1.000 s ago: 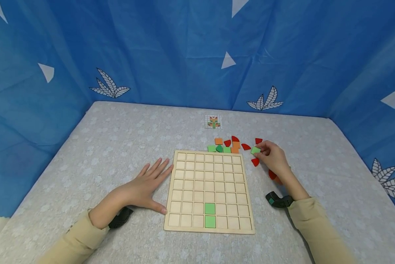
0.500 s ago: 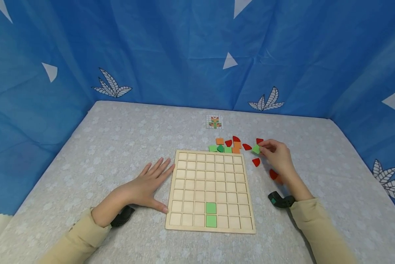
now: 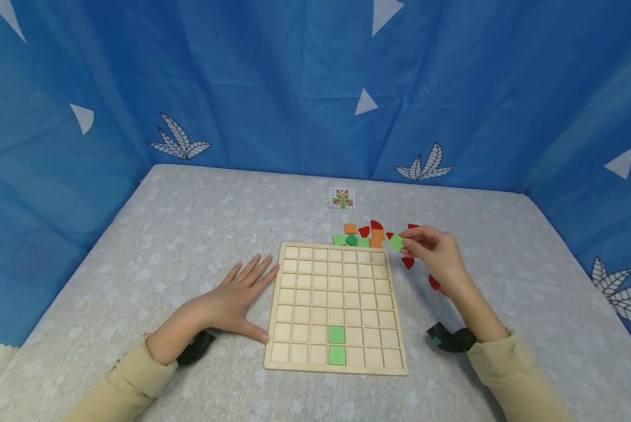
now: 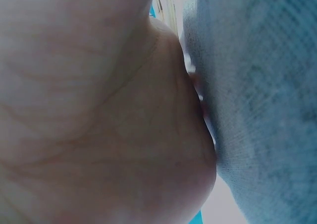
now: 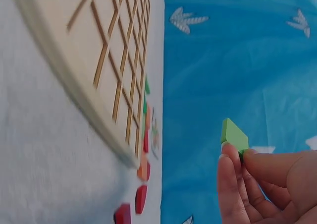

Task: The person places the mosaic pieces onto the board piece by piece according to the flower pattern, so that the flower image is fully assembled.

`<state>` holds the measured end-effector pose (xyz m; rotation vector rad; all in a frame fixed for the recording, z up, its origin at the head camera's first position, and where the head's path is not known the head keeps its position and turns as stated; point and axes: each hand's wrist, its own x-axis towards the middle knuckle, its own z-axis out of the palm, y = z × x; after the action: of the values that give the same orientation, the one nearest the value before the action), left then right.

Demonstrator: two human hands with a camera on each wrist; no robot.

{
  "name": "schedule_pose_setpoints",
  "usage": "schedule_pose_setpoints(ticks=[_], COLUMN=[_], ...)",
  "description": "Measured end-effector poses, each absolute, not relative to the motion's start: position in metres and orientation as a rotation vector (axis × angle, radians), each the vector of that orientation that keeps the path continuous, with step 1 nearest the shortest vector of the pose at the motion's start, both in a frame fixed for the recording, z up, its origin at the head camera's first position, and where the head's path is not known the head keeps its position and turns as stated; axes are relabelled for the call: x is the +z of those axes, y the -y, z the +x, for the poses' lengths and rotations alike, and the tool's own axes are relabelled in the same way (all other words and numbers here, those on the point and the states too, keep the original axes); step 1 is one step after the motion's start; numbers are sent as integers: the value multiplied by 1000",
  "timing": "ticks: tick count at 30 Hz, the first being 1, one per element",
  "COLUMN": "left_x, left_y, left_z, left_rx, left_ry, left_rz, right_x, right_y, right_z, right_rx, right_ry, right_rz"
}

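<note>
My right hand [image 3: 436, 253] pinches a light green square tile [image 3: 396, 242] by one edge, beyond the far right corner of the wooden grid board [image 3: 305, 298]. In the right wrist view the green tile [image 5: 235, 135] shows between thumb and fingertips, raised above the table. My left hand [image 3: 233, 302] lies with spread fingers at the board's left side, thumb and fingertips right at its edge. Two light green tiles [image 3: 337, 344] sit in the nearest cells of the board's middle column. The left wrist view holds mostly the palm [image 4: 99, 110], close up.
Orange, green and red pieces [image 3: 377, 234] lie along the board's far edge. More red pieces [image 3: 408, 262] are scattered right of it, partly behind the right hand. A small pattern card [image 3: 341, 198] lies farther back. A blue curtain [image 3: 294, 88] hangs behind the table.
My right hand has lifted the green tile from among the loose pieces and moved it slightly left, toward the board. The left hand stays in place.
</note>
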<state>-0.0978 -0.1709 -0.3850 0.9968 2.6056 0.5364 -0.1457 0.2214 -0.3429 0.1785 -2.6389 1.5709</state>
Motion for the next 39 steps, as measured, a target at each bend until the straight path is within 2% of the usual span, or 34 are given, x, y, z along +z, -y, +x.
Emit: schedule_pose_setpoints(ticks=[11, 21, 39], left_x=[-386, -385, -385], left_y=[172, 172, 172], left_z=[-102, -102, -102], left_rx=[535, 541, 522], left_ry=[-2601, -2597, -2595], left_rz=[1010, 1006, 1011], right_x=[-339, -365, -382], right_y=[-185, -155, -144], right_z=[-117, -97, -86], right_rx=[1844, 1922, 1439], right_ry=[2644, 2748, 2877], right_rz=[387, 566, 831])
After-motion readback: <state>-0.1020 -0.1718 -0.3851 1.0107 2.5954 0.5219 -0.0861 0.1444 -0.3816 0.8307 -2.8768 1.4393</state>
